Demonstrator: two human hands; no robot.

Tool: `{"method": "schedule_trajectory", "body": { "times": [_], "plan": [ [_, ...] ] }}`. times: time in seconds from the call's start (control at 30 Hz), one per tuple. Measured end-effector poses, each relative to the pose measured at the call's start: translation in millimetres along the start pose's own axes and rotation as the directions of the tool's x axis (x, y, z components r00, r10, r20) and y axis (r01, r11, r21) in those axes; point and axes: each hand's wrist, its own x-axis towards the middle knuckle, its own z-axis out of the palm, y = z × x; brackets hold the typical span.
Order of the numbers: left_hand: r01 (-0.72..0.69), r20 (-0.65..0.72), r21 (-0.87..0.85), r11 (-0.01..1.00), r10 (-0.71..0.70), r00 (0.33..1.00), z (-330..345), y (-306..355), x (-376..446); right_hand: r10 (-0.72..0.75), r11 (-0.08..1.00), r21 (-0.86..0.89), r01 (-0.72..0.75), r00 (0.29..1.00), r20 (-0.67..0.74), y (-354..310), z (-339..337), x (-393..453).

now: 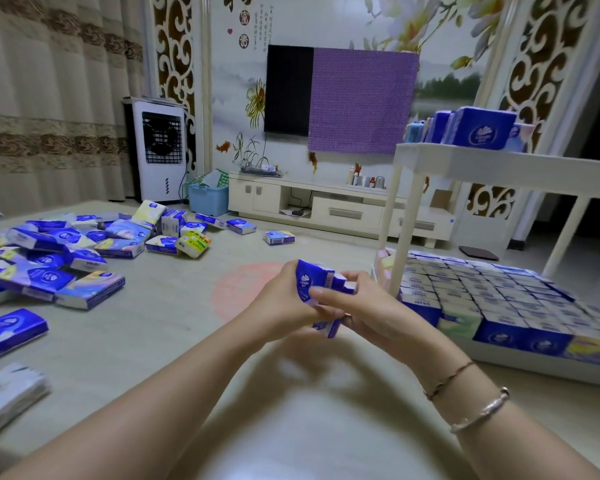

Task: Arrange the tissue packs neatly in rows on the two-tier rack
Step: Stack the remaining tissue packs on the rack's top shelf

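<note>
Both hands clasping blue tissue packs (321, 292) at centre frame
Left hand (279, 306) and right hand (364, 311) curled round them; loose packs (66, 251) scattered left; rack (499, 168) right, lower tier filled

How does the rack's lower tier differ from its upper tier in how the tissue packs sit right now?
The lower tier is packed nearly edge to edge with tissue packs in tight rows; the upper tier carries only a small cluster at its far side. The lower tier's packs form one level surface, while the upper tier's packs stand on edge, one blue pack facing the camera. Both hold the same blue-wrapped packs.
</note>
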Motion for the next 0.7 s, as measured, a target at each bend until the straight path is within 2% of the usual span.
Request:
{"method": "schedule_trajectory", "body": {
  "times": [0.13, 0.23, 0.3, 0.4, 0.7],
  "plan": [
    [-0.042, 0.170, -0.162, 0.986, 0.070, 0.983, 3.2, 32.7, -16.7, -0.106, 0.992, -0.072, 0.099, 0.990, -0.092, -19.6, -7.0, -12.6],
    [-0.021, 0.254, -0.261, 0.965, 0.090, 0.963, 1.0, 56.2, -25.5, -0.183, 0.972, -0.167, 0.166, 0.979, -0.091, -45.1, -18.0, -29.3],
    [0.012, 0.271, -0.286, 0.958, 0.069, 0.960, -1.6, 73.1, -26.0, -0.227, 0.956, -0.210, 0.206, 0.971, -0.079, -62.4, -25.0, -46.8],
    [-0.006, 0.301, -0.215, 0.977, 0.072, 0.951, -2.5, 103.6, -26.7, -0.291, 0.925, -0.275, 0.261, 0.954, -0.076, -85.7, -33.2, -70.5],
    [-0.242, 0.227, -0.158, 0.957, 0.274, 0.935, 36.2, 211.1, -13.0, -0.512, 0.818, -0.387, 0.425, 0.845, -0.156, -155.6, -76.0, -122.3]
  ]
}}
